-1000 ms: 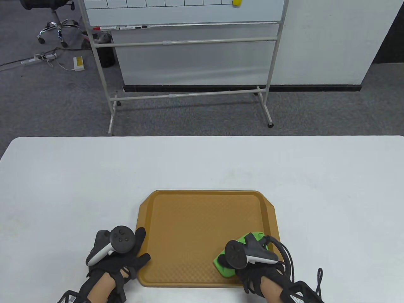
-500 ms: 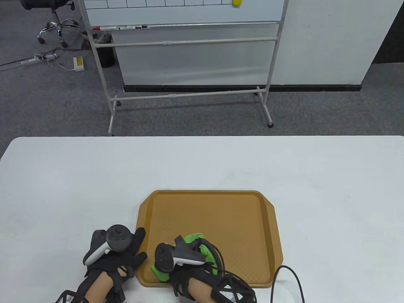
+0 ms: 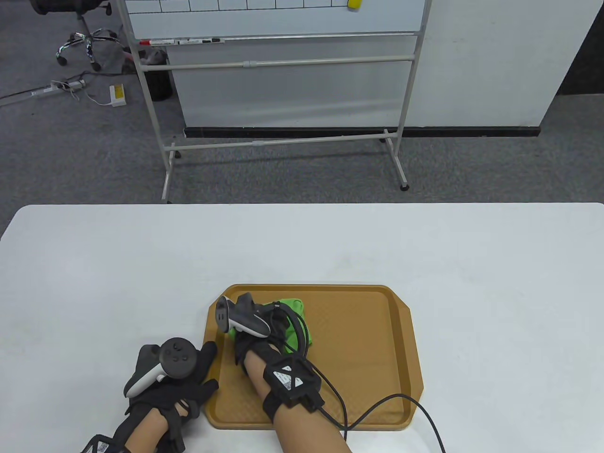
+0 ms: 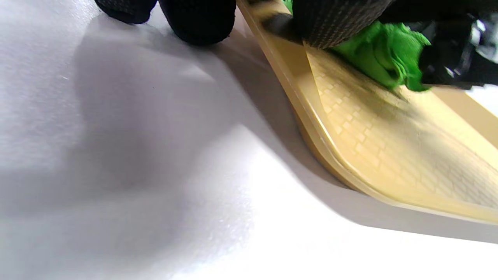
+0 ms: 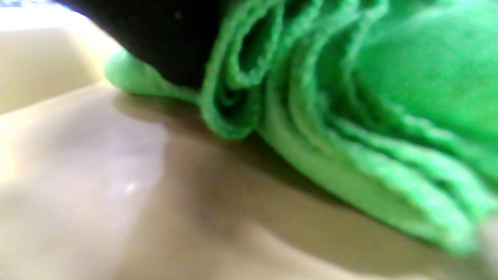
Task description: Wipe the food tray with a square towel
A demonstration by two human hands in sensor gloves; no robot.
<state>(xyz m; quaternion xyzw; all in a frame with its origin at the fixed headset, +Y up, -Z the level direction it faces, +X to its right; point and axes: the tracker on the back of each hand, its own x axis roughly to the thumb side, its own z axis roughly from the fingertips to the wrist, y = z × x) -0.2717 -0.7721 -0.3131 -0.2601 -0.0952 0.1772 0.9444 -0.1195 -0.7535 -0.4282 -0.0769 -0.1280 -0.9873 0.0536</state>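
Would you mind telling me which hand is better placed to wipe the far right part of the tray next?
The right hand, probably. It already presses the green towel onto the tray near the far left corner, so it could sweep rightward. The left hand rests on the tray's near left edge, steadying it.

White table (image 3: 424, 245) on grey carpet (image 3: 71, 155); wheeled whiteboard (image 3: 278, 14) before white wall (image 3: 495, 61); office chair (image 3: 80, 28) far left.

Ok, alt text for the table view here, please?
Right hand presses a green towel onto the far-left part of a brown tray on a white table. Left hand rests on the tray's near-left edge.
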